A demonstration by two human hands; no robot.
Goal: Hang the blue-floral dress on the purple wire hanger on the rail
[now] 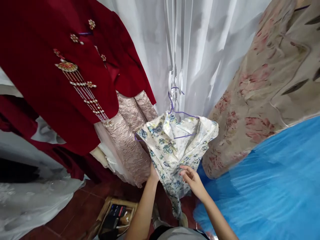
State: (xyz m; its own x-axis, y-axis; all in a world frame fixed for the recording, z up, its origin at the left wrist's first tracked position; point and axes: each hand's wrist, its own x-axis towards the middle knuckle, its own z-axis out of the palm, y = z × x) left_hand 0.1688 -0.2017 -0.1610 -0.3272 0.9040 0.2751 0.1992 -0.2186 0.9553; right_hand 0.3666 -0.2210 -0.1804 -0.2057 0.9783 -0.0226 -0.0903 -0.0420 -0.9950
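Note:
A sleeveless white dress with a blue and yellow floral print hangs in front of me on a thin purple hanger. Its collar lies open in a deep V, and the lower part tapers down towards my feet. My left hand is at the dress's left side, its fingers hidden behind the cloth. In front of the waist is my right hand, fingers loosely bent and apart, the fingertips at or just over the fabric. I see nothing held in the right hand.
White hooks hold the hanger before a white curtain. Left hang a red jacket with beaded ornaments and a pink brocade skirt. Right are a beige floral garment and blue tulle. A wooden-framed box stands below.

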